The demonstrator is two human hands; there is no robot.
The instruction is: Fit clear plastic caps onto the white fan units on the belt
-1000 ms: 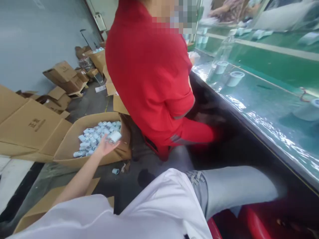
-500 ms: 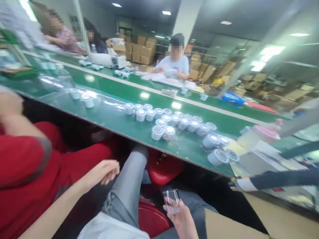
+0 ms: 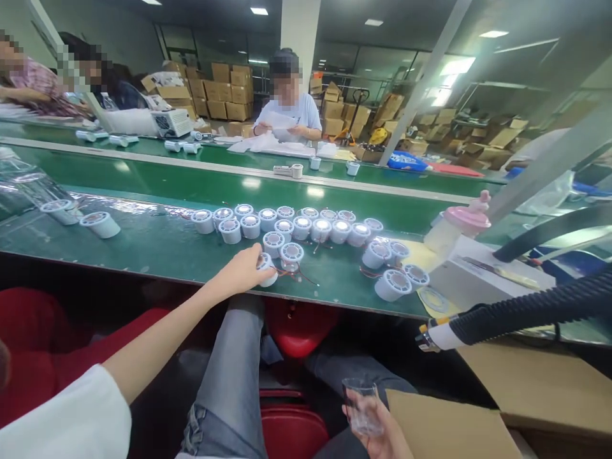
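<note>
My left hand reaches over the near edge of the green table, its fingers closed round a white cylindrical housing. That housing has a slotted ring on top and still stands on the tabletop. Close beside it are two more white housings, one on the right and one just behind, with thin dark and red wires around them. Low down, over my lap, my right hand holds a clear plastic cup, its mouth tilted upward. Part of the gripped housing is hidden by my fingers.
Several more white housings stand in rows on the green table. At right are a black corrugated hose, a white box, a pink-lidded bottle and open cardboard. A co-worker sits opposite.
My left hand has moved from above my lap up to the table and closed on a white housing. My right hand still holds the cup, now slightly lower. The view has turned.
</note>
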